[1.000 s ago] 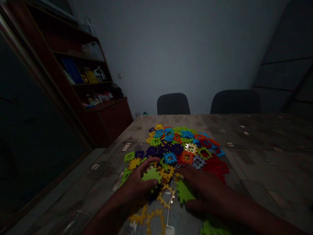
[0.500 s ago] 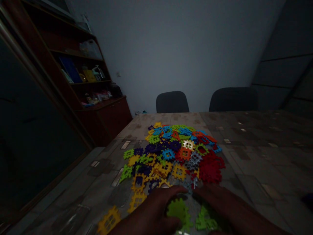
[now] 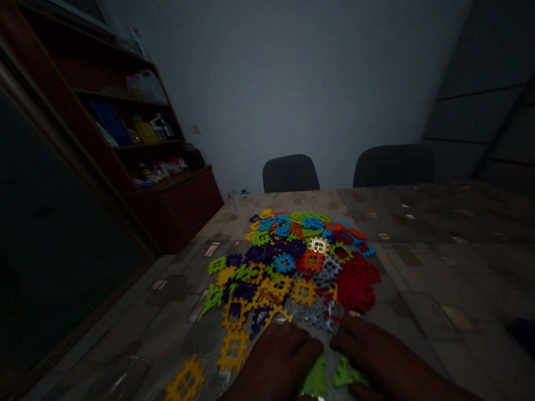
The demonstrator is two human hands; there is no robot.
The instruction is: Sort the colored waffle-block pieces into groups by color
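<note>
At the lower edge of the head view, my left hand (image 3: 282,356) is curled round a green toothed building tile (image 3: 316,377), its fingers over the far side and the thumb near the bottom edge. My right hand (image 3: 382,353) closes in the same way on another green building tile (image 3: 346,372), partly hidden under the fingers. A narrow gap separates the two tiles. Just beyond my hands lie grey building pieces (image 3: 320,317) and a yellow frame piece (image 3: 278,313). Yellow window tiles (image 3: 233,350) lie left of my left hand.
A spread pile of building tiles in purple, blue, orange and red (image 3: 357,284) covers the middle of the patterned table (image 3: 418,267). Two dark chairs (image 3: 291,174) stand behind it. At the left is a wooden shelf unit (image 3: 173,200). A dark object (image 3: 522,331) sits at the right edge.
My left hand has turned over its green tile, covering more of it, and its fingers have curled in. My right hand has shifted slightly right. The camera view has moved a little.
</note>
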